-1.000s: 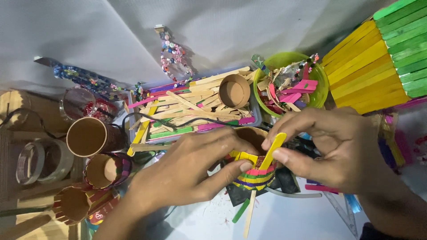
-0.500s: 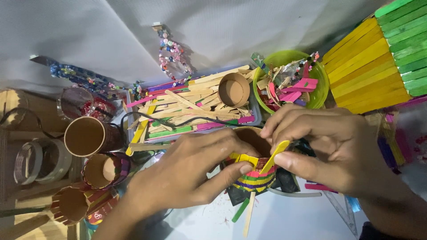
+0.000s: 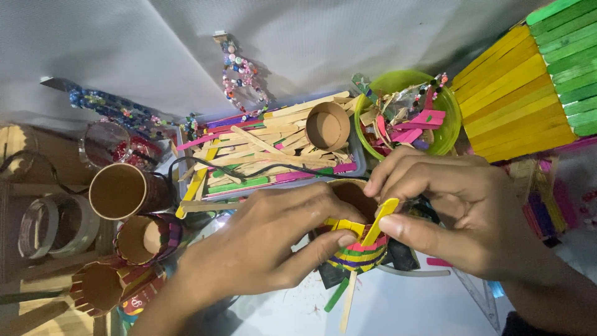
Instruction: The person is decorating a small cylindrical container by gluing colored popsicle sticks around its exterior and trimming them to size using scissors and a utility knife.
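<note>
While the left hand (image 3: 261, 249) keeps clamping the stick-covered cardboard tube (image 3: 354, 242) at the table's middle, the right hand (image 3: 460, 214) — pinching a yellow craft stick (image 3: 380, 221) — has tilted it lower against the tube's rim — nearer seating.

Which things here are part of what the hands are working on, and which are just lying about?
In hand:
left hand steadying the stick-covered tube
right hand pinching a yellow stick at the tube's rim

Lying about:
tray of craft sticks
green bowl of scraps
cardboard cups
bead strings
yellow and green stick panel
</note>
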